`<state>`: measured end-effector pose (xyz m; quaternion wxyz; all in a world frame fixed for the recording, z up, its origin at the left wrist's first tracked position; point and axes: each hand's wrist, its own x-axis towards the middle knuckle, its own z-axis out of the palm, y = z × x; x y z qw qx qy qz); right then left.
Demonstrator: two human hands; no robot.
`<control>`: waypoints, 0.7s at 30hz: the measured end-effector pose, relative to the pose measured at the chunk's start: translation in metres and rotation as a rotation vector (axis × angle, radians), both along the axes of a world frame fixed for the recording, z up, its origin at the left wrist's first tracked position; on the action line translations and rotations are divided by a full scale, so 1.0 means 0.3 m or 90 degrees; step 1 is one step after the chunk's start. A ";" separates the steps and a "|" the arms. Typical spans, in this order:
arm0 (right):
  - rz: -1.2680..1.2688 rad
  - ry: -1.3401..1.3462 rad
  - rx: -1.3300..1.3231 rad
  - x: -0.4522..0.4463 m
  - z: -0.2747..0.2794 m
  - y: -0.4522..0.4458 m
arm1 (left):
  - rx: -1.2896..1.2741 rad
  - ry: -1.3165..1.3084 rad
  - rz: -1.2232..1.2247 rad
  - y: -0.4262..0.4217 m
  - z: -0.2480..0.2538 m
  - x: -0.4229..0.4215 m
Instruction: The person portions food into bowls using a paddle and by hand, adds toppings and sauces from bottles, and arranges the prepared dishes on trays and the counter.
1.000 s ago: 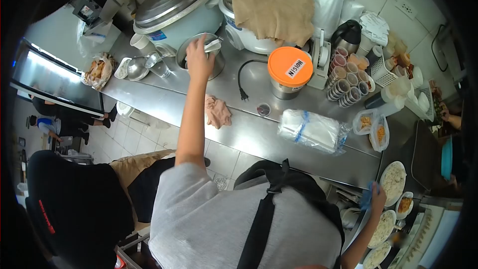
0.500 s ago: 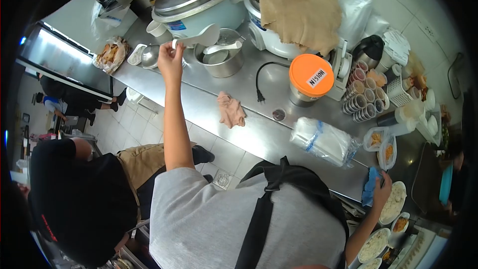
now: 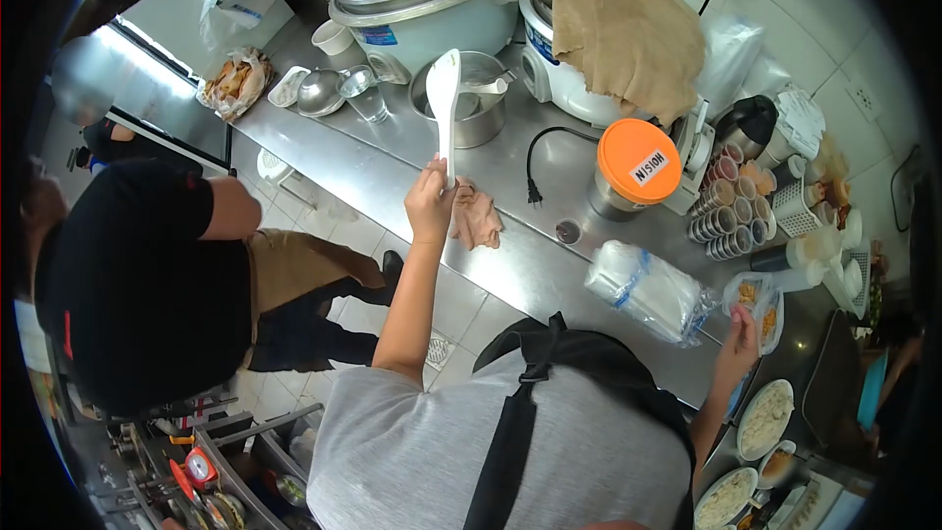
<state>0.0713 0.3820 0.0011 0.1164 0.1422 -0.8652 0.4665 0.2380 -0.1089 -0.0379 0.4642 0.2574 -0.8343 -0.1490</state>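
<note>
A second ago the left hand point(image 3: 430, 204) was in at the metal pot point(image 3: 479, 130); then it held the white rice paddle point(image 3: 444, 103) out sideways, left of the pot. Now it's been drawn back by the pink cloth point(image 3: 479, 221), paddle blade up. The right hand point(image 3: 743, 341) has moved from beside the plates of rice point(image 3: 764, 420) to the plastic tubs point(image 3: 775, 327), and I no longer see the blue cloth at its fingers. The black-shirted co-worker point(image 3: 147, 285) has shifted nearer the counter point(image 3: 549, 285), and a red kitchen scale point(image 3: 200, 468) now shows.
</note>
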 end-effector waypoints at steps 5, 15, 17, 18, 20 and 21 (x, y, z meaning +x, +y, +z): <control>0.068 -0.102 -0.099 0.047 -0.052 -0.082 | 0.018 0.004 0.021 -0.018 -0.008 -0.019; 0.643 -0.508 -0.246 0.049 0.203 -0.745 | -0.131 0.126 0.036 0.157 0.112 -0.108; 0.630 -0.524 -0.178 0.055 0.231 -0.931 | -0.122 0.165 -0.019 0.205 0.095 -0.143; 0.644 -0.566 -0.208 0.046 0.204 -1.024 | -0.111 0.165 -0.031 0.237 0.101 -0.154; 0.675 -0.627 -0.266 0.015 0.139 -1.180 | -0.077 0.151 -0.046 0.288 0.118 -0.172; 0.689 -0.643 -0.293 -0.002 0.126 -1.236 | -0.053 0.139 -0.053 0.302 0.121 -0.184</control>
